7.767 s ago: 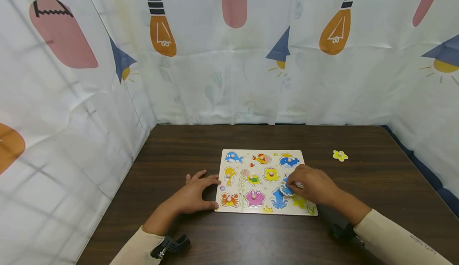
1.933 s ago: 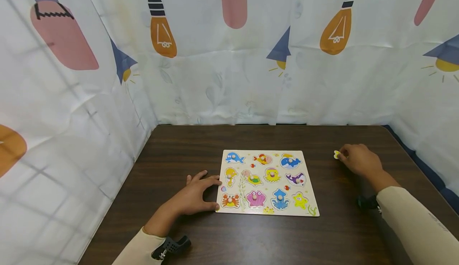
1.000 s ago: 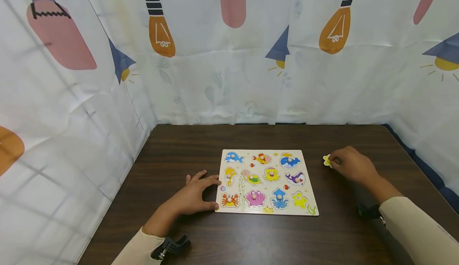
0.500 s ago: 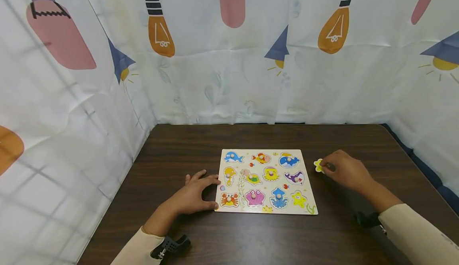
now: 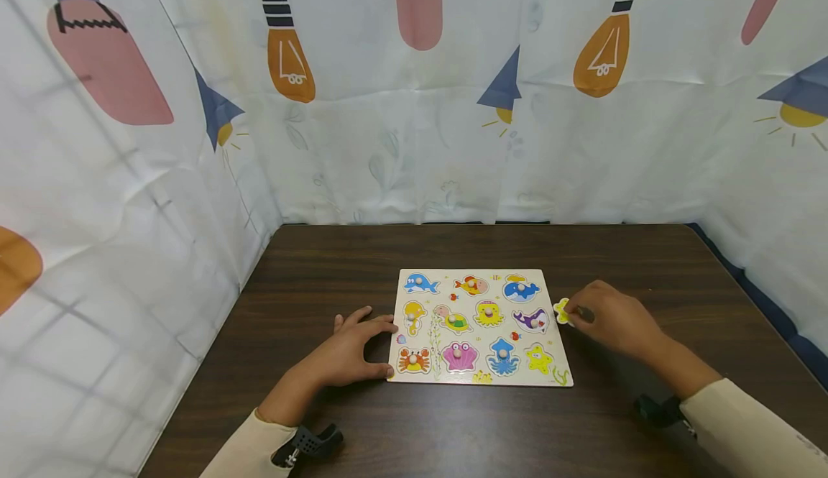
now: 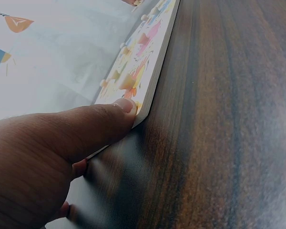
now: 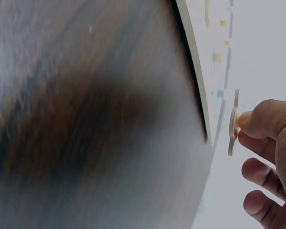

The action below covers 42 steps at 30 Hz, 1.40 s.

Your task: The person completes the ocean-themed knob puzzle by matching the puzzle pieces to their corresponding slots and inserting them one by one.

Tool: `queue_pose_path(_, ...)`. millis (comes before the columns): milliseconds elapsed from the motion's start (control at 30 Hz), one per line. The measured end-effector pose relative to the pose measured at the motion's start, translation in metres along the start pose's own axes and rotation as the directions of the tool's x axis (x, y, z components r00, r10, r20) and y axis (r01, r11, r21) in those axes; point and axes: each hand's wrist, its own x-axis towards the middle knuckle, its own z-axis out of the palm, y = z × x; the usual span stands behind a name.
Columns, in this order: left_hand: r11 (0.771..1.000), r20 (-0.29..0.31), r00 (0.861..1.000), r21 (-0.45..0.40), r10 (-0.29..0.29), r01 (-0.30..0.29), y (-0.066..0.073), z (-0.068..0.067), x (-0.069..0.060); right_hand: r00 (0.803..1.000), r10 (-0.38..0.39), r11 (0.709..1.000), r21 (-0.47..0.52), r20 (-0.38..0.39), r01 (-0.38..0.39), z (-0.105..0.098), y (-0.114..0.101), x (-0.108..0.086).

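Note:
A wooden knob puzzle board [image 5: 475, 379] with colourful sea animals lies flat on the table. My left hand [image 5: 352, 348] rests against its left edge; in the left wrist view, the thumb [image 6: 119, 112] touches the near corner. Just off the board's right edge, my right hand [image 5: 611, 320] pinches a yellow star puzzle piece [image 5: 561, 311] by its knob. In the right wrist view this star piece [image 7: 234, 125] is seen edge-on, raised off the table. At the board's lower right is a yellow star picture [image 5: 539, 358] with no visible knob. Beside it sits a blue squid piece [image 5: 503, 357].
The dark wooden table [image 5: 466, 428] extends around the board on all sides. A white printed curtain [image 5: 401, 154] hangs behind the table and along its sides. Each wrist wears a black strap [image 5: 307, 446].
Earliest, my right hand held the blue squid piece, which now sits in the board. The hand then took the star piece at the right and brought it leftward. My left hand stayed put.

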Motion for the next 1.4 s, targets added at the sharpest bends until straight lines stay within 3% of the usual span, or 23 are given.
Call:
queue_pose_path(467,1.0,-0.007,1.0,0.006,-0.005,0.005,0.002,-0.001,0.0,0.995,-0.095,0.995,0.033,0.032,0.094,0.003,-0.022,-0.005)
queue_pose_path(767,1.0,-0.009,1.0,0.004,-0.004,0.004,0.001,0.0,-0.001,0.982,-0.189,0.98,0.068,0.001,0.188,0.009,-0.029,-0.01)
queue_pose_path(1400,1.0,-0.007,1.0,0.001,-0.004,0.004,0.001,0.0,-0.001,0.96,-0.281,0.952,0.122,-0.01,0.28,0.018,-0.04,-0.013)
